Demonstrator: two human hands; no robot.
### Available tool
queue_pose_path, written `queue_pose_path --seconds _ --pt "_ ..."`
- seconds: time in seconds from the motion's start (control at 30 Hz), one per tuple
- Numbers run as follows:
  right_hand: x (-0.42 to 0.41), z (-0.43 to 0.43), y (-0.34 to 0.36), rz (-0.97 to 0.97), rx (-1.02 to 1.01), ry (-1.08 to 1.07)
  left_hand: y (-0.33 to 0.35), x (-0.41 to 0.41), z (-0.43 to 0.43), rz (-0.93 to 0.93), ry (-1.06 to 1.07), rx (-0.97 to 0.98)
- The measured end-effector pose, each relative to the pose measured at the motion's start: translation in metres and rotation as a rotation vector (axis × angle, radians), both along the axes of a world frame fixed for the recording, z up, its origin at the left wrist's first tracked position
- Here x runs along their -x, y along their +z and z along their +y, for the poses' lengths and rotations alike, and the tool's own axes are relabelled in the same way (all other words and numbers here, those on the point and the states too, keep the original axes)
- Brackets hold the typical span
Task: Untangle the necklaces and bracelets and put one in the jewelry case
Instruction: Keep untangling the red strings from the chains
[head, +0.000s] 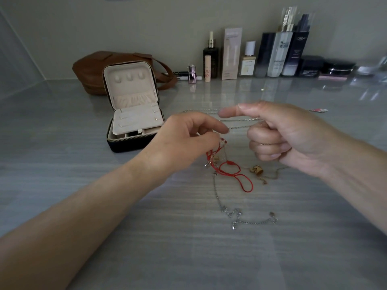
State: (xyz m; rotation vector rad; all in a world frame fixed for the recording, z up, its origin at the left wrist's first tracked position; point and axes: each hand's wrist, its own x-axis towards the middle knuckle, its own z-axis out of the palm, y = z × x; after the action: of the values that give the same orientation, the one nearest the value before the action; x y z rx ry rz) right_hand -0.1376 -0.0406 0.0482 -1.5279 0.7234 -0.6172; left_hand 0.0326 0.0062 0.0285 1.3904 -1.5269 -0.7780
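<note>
Jewelry case [134, 114] stands open on the desk [209, 258], left of centre; handbag [92, 68] just behind it. Cosmetic bottles [279, 53] line the back wall [146, 21] to the right. I see the cord bracelet [230, 172] at centre, below the left hand [188, 139]; pendant [258, 170] right of it; chain necklace [234, 214] in front, nearer me.

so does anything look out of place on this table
The red cord bracelet pinched by the left hand is tangled with a silver chain mid-table; a small gold piece lies alone far back, near the bottles.
</note>
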Motion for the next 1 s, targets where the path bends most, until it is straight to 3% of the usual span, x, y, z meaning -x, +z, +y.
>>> queue_pose_path --seconds 0.4,0.5,0.63,0.8,0.93,1.0 --pt "0.001 -0.009 -0.004 -0.039 0.005 -0.200 -0.002 -0.007 -0.003 -0.155 0.038 -0.050" --pt "0.001 -0.007 -0.002 -0.034 0.014 -0.200 -0.006 -0.001 0.000 -0.292 -0.026 0.011" --pt "0.001 -0.006 0.000 -0.016 0.048 -0.215 -0.008 0.003 0.003 -0.456 0.054 0.107" --pt "0.001 -0.005 0.000 0.032 0.096 -0.220 -0.011 0.008 0.004 -0.689 0.052 -0.032" --pt "0.001 -0.006 -0.002 0.221 0.226 -0.226 -0.012 0.005 0.000 -0.651 0.043 0.019" --pt "-0.001 -0.007 -0.006 0.374 0.309 -0.234 -0.012 0.004 -0.001 -0.514 0.053 -0.002"
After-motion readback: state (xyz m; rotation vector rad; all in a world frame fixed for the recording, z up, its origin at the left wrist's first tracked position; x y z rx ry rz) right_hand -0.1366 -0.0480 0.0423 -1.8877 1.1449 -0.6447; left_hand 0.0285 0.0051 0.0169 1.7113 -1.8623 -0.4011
